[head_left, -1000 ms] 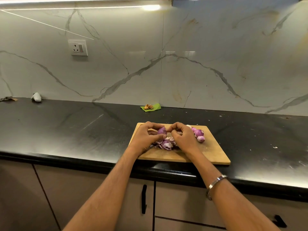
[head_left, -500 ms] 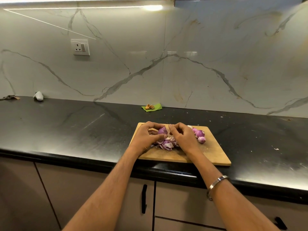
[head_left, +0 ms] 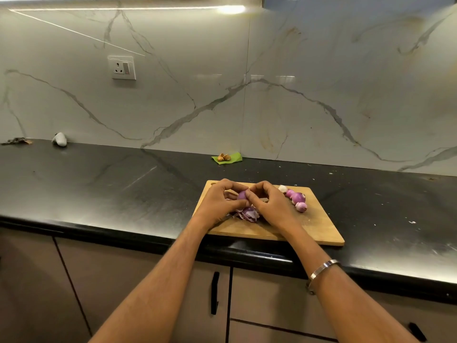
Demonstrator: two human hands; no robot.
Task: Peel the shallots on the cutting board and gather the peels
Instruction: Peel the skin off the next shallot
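Between both hands (head_left: pixel 247 201), a shallot (head_left: pixel 241 195)

Both hands' curled fingers (head_left: pixel 243 205) around one purple shallot (head_left: pixel 241 195) above peels (head_left: pixel 247 214) on cutting board (head_left: pixel 314 226)

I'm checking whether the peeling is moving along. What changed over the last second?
Almost nothing. Both hands, left hand and right hand, keep their grip on the shallot above the peels; the right fingertips shifted slightly on it. The other shallots and cutting board stayed put.

Bare forearms — silver bangle (head_left: pixel 323 268) on right wrist
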